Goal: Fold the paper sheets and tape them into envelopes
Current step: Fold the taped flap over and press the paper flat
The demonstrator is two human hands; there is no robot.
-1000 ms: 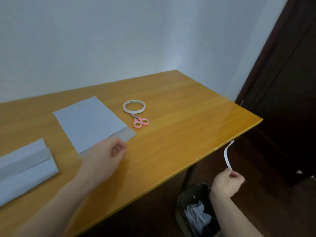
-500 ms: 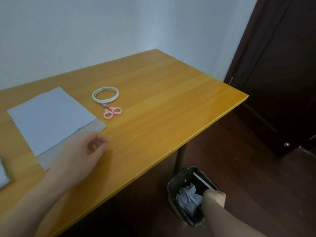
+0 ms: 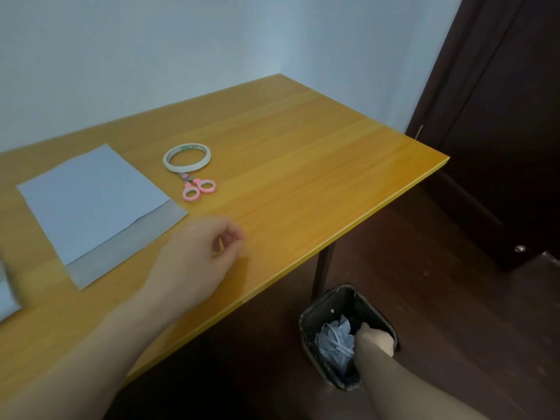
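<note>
Left hand (image 3: 197,256) hovers low over the glossy orange wood-grain bench (image 3: 303,165), fingers loosely curled toward the thumb, nothing between them. Just to its left lies the folded paper sheet (image 3: 91,195), a flat pale rectangle with a grey flap showing along its near edge, corner close to the knuckles but not touching. Beyond that corner sits the tape roll (image 3: 186,157), a thin white ring lying flat, and touching its near rim the little scissors (image 3: 197,186) with round pink plastic handles. At the far left edge, another bit of pale folded paper (image 3: 7,295) peeks in, mostly cut off. Down on the dark floor, right hand (image 3: 374,339) is dipped into the black waste bin (image 3: 318,310), beside crumpled pale scraps (image 3: 335,341); fingers are hidden in there, so their grip cannot be told. Dark wooden door (image 3: 500,131) stands at right
</note>
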